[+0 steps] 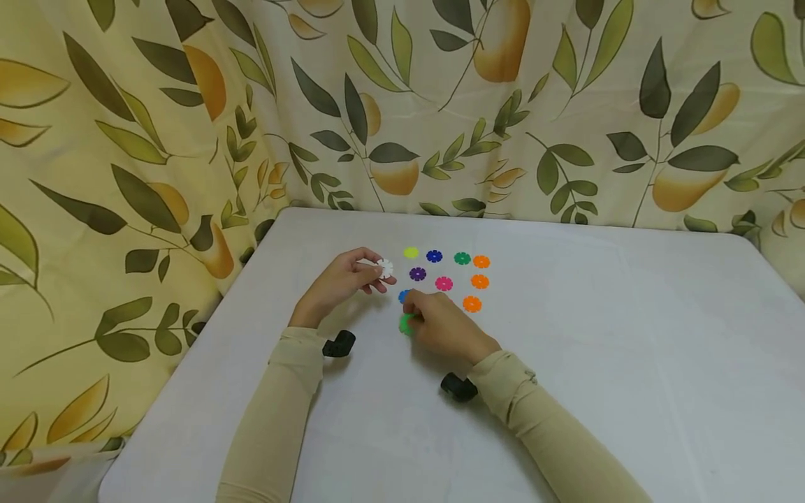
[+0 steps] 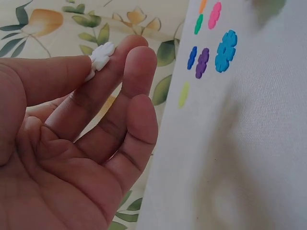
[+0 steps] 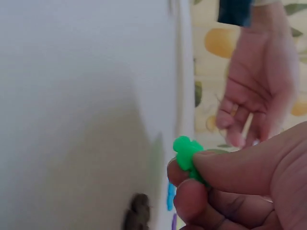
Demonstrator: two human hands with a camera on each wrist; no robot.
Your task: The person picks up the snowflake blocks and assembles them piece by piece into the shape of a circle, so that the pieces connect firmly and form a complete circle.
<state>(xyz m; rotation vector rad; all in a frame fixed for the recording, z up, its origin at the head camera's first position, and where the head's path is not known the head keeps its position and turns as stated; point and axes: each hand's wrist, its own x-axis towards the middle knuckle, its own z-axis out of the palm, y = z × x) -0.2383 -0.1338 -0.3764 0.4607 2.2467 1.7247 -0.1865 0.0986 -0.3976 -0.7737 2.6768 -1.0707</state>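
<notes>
My left hand pinches a white notched plastic disc between thumb and index finger. The left wrist view shows that white disc nearly edge-on, with the other fingers loosely bent. Opposite, my right hand grips a bright green notched disc by thumb and fingertips. In the right wrist view the green disc is tilted and partly covered by the thumb. A blue disc lies just beyond the right fingers, which partly hide it in the head view.
On the white table lie more discs: yellow, dark blue, purple, pink and dark green. Three orange discs form a column at their right. A leaf-patterned curtain hangs behind the table.
</notes>
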